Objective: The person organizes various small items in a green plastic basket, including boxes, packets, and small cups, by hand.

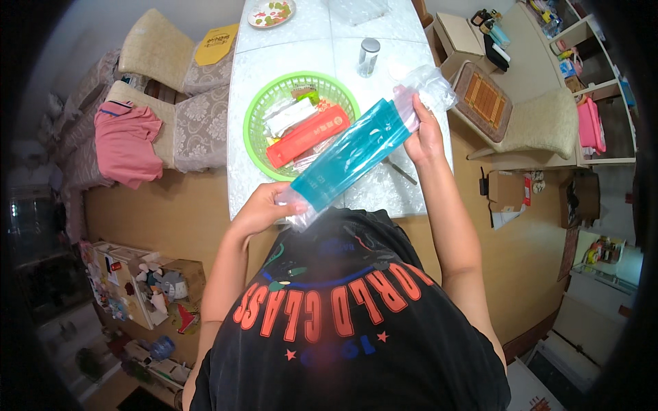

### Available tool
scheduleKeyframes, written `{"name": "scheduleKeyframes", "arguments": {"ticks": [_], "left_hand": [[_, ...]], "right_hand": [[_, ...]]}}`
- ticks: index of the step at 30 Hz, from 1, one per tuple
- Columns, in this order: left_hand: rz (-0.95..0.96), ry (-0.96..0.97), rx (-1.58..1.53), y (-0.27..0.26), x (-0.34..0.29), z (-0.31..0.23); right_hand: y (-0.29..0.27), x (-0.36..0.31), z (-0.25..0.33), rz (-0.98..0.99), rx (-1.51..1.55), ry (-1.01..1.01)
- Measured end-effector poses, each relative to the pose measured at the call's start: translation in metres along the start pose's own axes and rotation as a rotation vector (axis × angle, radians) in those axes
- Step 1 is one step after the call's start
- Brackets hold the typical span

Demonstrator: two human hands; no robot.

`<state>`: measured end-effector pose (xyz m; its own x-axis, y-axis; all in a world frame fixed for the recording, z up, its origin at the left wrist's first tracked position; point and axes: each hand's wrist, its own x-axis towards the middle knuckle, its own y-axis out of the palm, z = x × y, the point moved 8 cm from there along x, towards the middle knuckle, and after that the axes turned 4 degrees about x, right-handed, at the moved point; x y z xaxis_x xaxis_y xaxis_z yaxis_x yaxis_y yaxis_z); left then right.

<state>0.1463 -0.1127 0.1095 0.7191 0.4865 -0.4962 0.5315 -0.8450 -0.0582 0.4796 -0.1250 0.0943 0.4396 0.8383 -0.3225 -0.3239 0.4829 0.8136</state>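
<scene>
Between my two hands I hold a long, flat teal packet (353, 152) in a clear plastic wrapper, slanting from lower left to upper right over the table's near part. My left hand (266, 207) pinches the wrapper's lower end, thumb on top. The upper end is gripped by my right hand (423, 130), with loose clear plastic (435, 85) sticking out past its fingers. Partly behind the packet stands a light green basket (255, 154) with a red box (308, 135), a white packet (289, 118) and other small packages in it. A thin dark stick-like thing (402, 172) lies beside my right wrist.
On the white table (295, 58) stand a grey-lidded clear canister (369, 56) and, farther off, a plate (272, 12) with bits of food. Chairs flank the table; a pink shirt (128, 140) hangs over the left one. A cushion (483, 96) lies on the right chair.
</scene>
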Motion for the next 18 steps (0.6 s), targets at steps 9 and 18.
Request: {"name": "scheduleKeyframes", "arguments": {"ticks": [9, 18], "left_hand": [[-0.059, 0.462, 0.017, 0.013, 0.05, -0.118], [-0.378, 0.388, -0.529, -0.009, 0.1, -0.125]], "right_hand": [[0.079, -0.03, -0.009, 0.084, -0.264, 0.012], [0.094, -0.058, -0.04, 0.486, -1.026, 0.056]]}}
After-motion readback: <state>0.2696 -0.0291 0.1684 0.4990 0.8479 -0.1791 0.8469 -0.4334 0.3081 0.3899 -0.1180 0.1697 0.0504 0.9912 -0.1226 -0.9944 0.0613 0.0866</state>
